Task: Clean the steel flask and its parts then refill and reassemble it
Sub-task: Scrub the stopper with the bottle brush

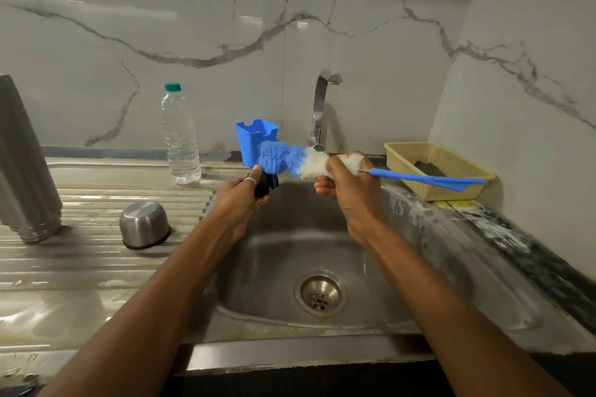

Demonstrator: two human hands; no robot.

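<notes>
Steel flask [25, 158]: stands at the drainboard's [96, 267] far left edge, long axis upright, threaded mouth down, base up and out of frame.
Cup [144, 224]: steel, upturned on the drainboard, just right of the flask, apart from it.
Left hand [240, 195]: over the sink's [322, 245] back-left corner, fingers curled round a black stopper [266, 185]; ring on one finger.
Right hand [350, 190]: over the sink's back edge, fingers wrapped round the brush's [303, 161] white bristles.
Brush axis: near level, left to right; blue bristle tip points left, touching the stopper's top; blue handle runs right, dipping slightly, over the basket [451, 190].
Back edge: capped bottle [180, 138], blue holder [254, 137], tap [319, 106].
Basket: on the counter at the sink's back-right corner.
</notes>
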